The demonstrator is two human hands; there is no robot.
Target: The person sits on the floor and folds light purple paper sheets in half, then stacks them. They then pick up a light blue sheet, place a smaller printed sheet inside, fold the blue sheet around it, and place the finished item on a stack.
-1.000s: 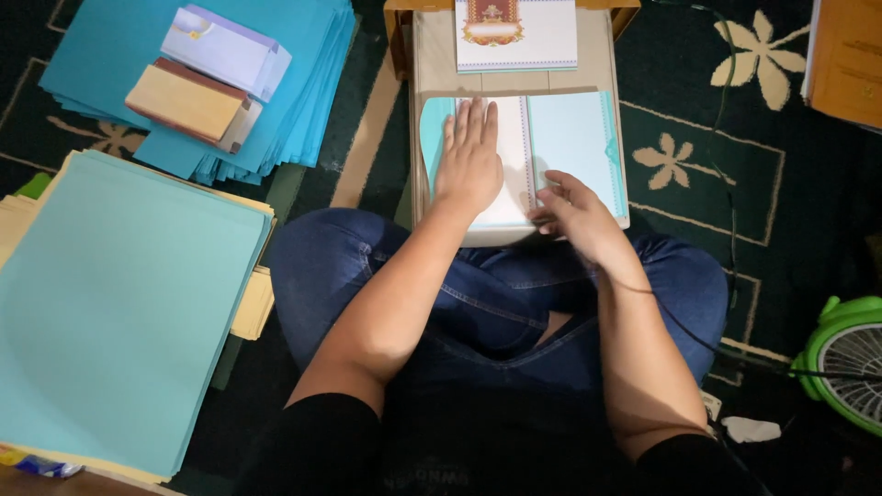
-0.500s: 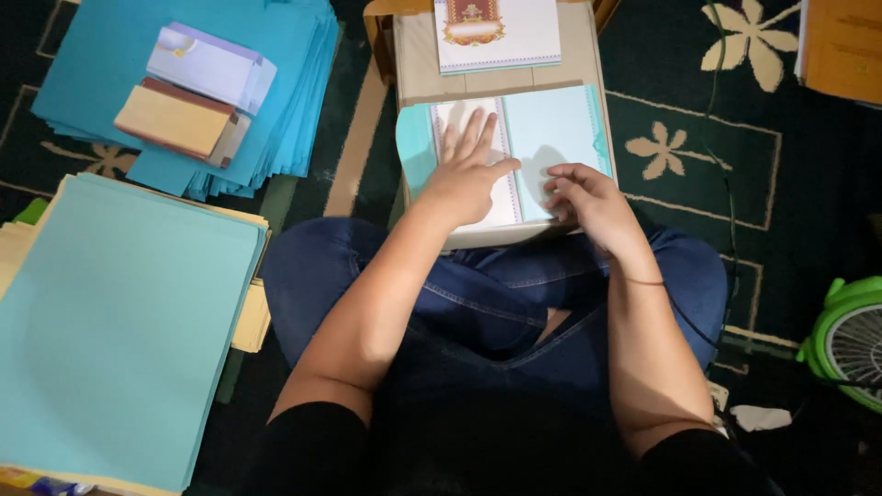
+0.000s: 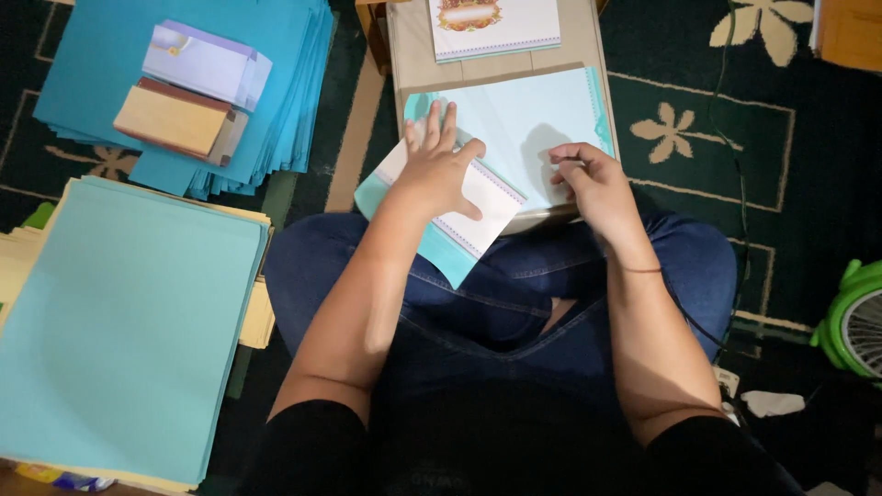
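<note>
Left hand (image 3: 439, 173) lies flat, fingers spread, on white card (image 3: 478, 207); right hand (image 3: 593, 179) curled, grip unclear, on smooth pale-blue sheet (image 3: 533, 115)

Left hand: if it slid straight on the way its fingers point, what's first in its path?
The left hand points up-frame across the light blue sheet. Past that sheet's far edge, the white decorated card probably comes first; relative heights are unclear.

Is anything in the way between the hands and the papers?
Nothing visible is. The left hand lies flat on the white sheet, which rests tilted on the light blue paper. The right hand touches the blue paper beside it.
</note>
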